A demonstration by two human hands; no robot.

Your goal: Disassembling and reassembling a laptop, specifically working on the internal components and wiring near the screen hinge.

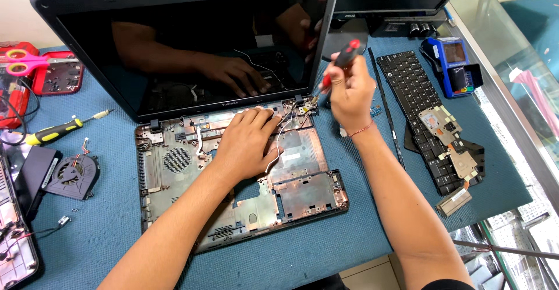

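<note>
An opened laptop lies on the blue mat, its bare base frame exposed and its dark screen upright behind. My left hand presses flat on the middle of the frame, next to a loose white wire. My right hand grips a red and black screwdriver, whose tip points down at the right hinge of the laptop.
A removed black keyboard lies to the right with a heat sink on it. A blue card terminal stands further back. On the left are a cooling fan, a yellow-handled screwdriver, pink scissors and a red tray.
</note>
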